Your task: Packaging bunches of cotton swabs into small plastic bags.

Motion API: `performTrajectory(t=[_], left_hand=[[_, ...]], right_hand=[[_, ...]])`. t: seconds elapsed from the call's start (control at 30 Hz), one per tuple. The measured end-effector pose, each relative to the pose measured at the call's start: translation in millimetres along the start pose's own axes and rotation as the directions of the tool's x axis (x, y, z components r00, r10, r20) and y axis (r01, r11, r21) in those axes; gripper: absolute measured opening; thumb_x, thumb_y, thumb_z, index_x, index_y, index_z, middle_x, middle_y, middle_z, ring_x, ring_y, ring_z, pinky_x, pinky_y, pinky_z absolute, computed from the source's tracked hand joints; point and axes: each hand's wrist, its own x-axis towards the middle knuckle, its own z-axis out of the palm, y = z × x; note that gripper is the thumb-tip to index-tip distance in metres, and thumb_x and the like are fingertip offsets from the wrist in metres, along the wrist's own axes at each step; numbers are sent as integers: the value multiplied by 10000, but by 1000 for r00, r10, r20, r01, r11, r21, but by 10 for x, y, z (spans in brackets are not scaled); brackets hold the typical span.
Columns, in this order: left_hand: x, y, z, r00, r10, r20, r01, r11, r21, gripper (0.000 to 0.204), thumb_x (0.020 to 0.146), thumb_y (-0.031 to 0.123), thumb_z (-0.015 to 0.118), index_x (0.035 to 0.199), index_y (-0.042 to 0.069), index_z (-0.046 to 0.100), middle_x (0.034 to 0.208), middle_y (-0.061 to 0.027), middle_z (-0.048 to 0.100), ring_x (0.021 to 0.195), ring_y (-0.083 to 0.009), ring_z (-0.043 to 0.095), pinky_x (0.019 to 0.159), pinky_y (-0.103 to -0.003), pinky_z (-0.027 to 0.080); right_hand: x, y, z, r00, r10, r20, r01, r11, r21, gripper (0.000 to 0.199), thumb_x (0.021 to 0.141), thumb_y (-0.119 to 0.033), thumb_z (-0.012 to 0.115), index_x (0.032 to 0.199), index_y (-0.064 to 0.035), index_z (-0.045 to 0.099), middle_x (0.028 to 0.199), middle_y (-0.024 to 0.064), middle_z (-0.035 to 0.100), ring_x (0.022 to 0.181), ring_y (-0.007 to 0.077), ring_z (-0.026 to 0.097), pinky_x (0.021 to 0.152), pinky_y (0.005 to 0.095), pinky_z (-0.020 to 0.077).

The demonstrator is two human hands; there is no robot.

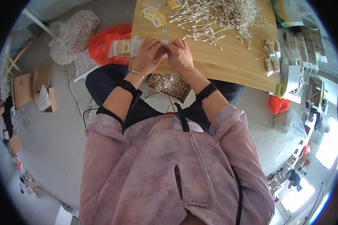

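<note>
Left hand (151, 53) and right hand (179, 54) curled over clear plastic (137, 43); grips hidden, unclear

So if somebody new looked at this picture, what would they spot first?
Probably the huge heap of cotton swabs, spread over the far part of the wooden table. Next might come the bright red plastic bag just left of the table. Then there are the person's left hand and right hand, close together near the table's near edge.
</note>
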Motion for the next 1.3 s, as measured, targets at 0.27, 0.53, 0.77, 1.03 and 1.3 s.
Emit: performTrajectory(t=[0.27,0.53,0.77,1.03,1.3], left_hand=[[26,51,-20,999,48,18,-46,994,-100,233,705,118,733,905,76,621,940,-54,565,979,-266,534,923,-377,453],[16,91,-39,996,-36,76,41,998,-57,338,736,189,723,1031,83,596,1040,-69,542,1018,-281,511,890,-378,461],[-17,74,-81,981,-140,138,140,990,10,589,781,275,659,1283,49,449,1317,-122,420,1217,-336,404,1011,-414,382],[15,107,-83,988,-123,91,128,990,-56,586,762,217,669,1273,42,443,1292,-129,440,1175,-341,437,979,-404,414],[-10,75,-53,991,-135,23,136,990,-33,520,753,202,684,1213,69,481,1262,-118,458,1145,-337,458,954,-404,435]], right_hand=[[-25,345,-374,884,357,-301,-425,883,-201,152,774,-118,627,924,-108,648,1015,84,531,1018,316,454,884,413,391],[-21,413,-297,940,287,-185,-312,943,-118,95,772,-163,660,864,-139,661,975,73,521,1015,305,454,882,425,382],[-48,-97,47,986,104,-128,-103,995,16,127,731,-134,684,858,-143,687,902,50,535,866,252,527,758,389,415],[-21,356,-334,928,307,-212,-295,952,85,228,775,-29,588,969,-122,664,974,107,536,946,315,511,822,403,446],[114,428,-385,979,168,-116,-189,961,-204,135,757,-152,672,886,-181,699,1006,41,530,999,266,487,836,397,425]])
